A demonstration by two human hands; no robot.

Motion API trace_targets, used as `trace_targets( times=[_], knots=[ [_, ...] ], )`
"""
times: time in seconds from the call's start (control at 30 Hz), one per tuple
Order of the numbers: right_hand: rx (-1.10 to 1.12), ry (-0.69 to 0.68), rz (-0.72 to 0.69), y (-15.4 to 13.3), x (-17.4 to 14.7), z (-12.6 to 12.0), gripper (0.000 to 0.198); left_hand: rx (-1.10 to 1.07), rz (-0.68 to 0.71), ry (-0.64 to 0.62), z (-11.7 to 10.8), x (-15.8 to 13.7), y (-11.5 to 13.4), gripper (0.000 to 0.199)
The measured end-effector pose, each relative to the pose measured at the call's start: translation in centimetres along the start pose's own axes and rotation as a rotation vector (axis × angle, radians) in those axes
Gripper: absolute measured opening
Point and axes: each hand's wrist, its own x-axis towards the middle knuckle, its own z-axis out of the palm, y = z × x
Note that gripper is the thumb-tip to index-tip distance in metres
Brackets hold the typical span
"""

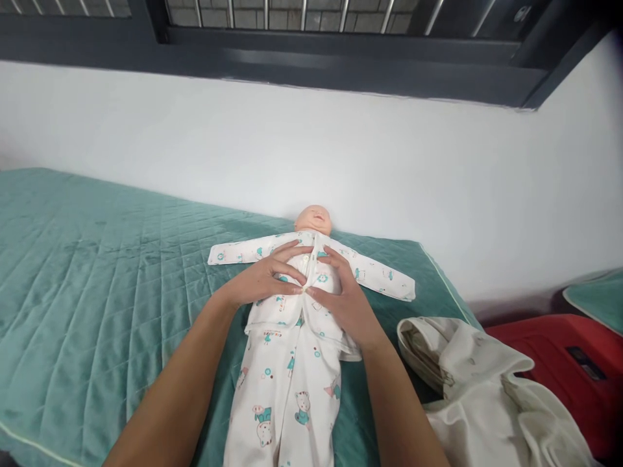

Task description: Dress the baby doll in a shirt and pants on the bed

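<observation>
A baby doll [314, 219] lies on its back on the bed, its head by the wall. It wears a white long-sleeved shirt [324, 279] with teal prints and matching trousers [287, 395]. Both sleeves stretch out to the sides. At the middle of the shirt front, my left hand [267, 275] pinches one edge of the opening, its upper fingers resting on the chest. My right hand [343, 295] holds the other edge, thumb tip almost against the left thumb. A small button appears between the thumbs, partly hidden. Above the thumbs, another button shows near the chest.
A green quilted cover [121, 279] spreads over the bed. To the right lies a crumpled cream cloth [487, 389], with a red case [559, 350] behind it. A white wall [243, 143] and a dark window frame [311, 61] bound the far side.
</observation>
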Motion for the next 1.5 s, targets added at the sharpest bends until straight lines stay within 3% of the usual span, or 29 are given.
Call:
trace_targets(
  times=[0.57, 0.8, 1.03, 1.23, 1.3, 1.33, 1.43, 1.5],
  knots=[
    [-0.107, 0.043, -0.121, 0.2, 0.0, 0.4, 0.046, 0.11, 0.056, 0.084, 1.0, 0.1, 0.2, 0.009],
    [-0.113, -0.068, -0.137, 0.0, -0.1, -0.1, 0.032, 0.207, 0.025, 0.267, 2.7, 0.6, 0.7, 0.006],
    [-0.193, -0.039, -0.138, -0.4, -0.2, 0.3, 0.016, 0.068, 0.068, 0.066, 0.8, -0.3, 0.2, 0.015],
    [-0.055, 0.02, -0.128, -0.8, -0.2, 0.7, 0.009, 0.012, 0.065, 0.112, 0.8, -0.2, 0.3, 0.01],
    [0.127, 0.118, -0.072, -0.8, -0.1, 0.9, 0.006, -0.112, 0.043, 0.198, 1.1, 0.0, 0.2, 0.01],
    [0.235, 0.207, -0.029, -0.5, -0.1, 0.8, 0.007, -0.211, 0.012, 0.305, 1.2, 0.1, 0.0, 0.012],
    [0.436, 0.608, 0.184, 1.3, 0.2, -0.4, 0.013, -0.523, -0.19, 0.808, 1.2, 0.4, -1.0, 0.022],
    [0.44, 0.812, 0.322, 3.1, 0.4, -1.7, 0.019, -0.579, -0.362, 1.056, 1.1, 0.6, -1.8, 0.028]
  ],
)
